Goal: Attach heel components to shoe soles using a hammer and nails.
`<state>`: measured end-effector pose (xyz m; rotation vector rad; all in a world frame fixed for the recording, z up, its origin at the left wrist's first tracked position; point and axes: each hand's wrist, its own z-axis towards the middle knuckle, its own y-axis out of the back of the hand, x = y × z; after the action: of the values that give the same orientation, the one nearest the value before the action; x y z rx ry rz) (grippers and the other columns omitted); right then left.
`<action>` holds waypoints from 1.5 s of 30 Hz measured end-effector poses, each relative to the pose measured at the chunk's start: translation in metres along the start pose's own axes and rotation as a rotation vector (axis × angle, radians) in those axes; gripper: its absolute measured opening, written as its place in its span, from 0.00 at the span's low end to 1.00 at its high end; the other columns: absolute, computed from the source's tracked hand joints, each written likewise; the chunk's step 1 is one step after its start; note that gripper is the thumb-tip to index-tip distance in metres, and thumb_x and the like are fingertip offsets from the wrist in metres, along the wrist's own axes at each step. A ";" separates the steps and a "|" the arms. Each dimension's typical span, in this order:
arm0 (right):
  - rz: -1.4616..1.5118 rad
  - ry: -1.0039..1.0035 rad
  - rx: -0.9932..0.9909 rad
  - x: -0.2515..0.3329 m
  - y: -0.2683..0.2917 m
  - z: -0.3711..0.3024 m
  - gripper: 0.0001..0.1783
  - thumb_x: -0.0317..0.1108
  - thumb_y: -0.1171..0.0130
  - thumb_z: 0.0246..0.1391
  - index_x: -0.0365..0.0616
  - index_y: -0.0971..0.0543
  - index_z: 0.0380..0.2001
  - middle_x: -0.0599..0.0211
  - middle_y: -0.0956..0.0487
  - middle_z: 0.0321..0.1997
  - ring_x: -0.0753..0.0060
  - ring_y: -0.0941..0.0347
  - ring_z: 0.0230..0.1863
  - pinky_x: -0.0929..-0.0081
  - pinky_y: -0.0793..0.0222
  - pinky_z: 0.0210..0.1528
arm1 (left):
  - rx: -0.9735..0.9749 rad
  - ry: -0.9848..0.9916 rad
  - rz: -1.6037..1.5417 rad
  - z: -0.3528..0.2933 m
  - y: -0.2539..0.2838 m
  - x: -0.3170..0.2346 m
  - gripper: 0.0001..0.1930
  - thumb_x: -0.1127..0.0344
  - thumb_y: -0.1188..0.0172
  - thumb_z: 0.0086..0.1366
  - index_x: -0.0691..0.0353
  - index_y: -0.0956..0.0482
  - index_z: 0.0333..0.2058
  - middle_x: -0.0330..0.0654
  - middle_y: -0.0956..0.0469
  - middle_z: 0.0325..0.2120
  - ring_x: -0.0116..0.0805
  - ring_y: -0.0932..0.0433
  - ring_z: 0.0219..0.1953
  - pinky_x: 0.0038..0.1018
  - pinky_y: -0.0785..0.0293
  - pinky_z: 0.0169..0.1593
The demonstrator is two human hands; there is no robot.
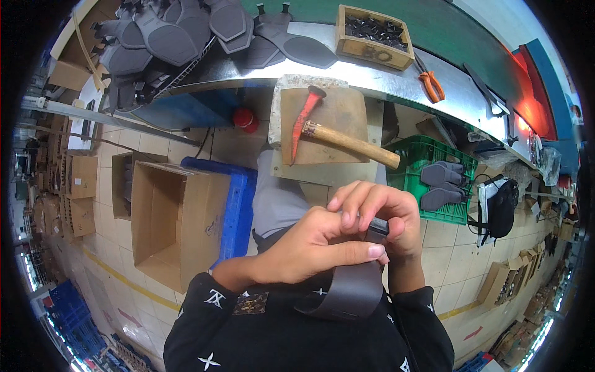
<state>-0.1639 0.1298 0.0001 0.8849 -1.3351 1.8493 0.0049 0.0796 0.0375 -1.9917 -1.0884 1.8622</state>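
Observation:
In front of my body I hold a dark brown curved strap [354, 290], its wide lower part bending down below my fingers. My left hand [310, 245] is closed on it, with the thumb lying along the top of the wide part. The fingers of my right hand [392, 214] curl round a narrow dark end piece [376, 227] of the strap; part of this end is hidden by the fingers. Beyond my hands, a hammer [353, 144] with a red head and wooden handle lies on a brown-topped block [347, 102].
Dark grey shoe soles [164, 38] with straps are heaped on the metal bench [248, 73]. A wooden box [372, 56] of small black pieces and orange-handled pliers [432, 85] rest there too. A green crate [403, 180] holds soles at right; a cardboard box [162, 226] stands at left.

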 end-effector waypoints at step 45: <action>-1.279 -0.054 -0.295 0.083 0.140 -0.029 0.12 0.34 0.43 0.60 0.38 0.23 0.43 0.59 0.23 0.37 0.68 0.25 0.33 0.75 0.30 0.36 | -0.329 -0.798 0.697 0.077 0.108 -0.111 0.20 0.58 0.44 0.67 0.73 0.21 0.44 0.46 0.20 0.44 0.26 0.24 0.44 0.24 0.30 0.52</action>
<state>-0.3290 0.1346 -0.0079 1.2031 -0.6841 0.6205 -0.0193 -0.0916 0.0449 -1.9774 -0.9523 3.2140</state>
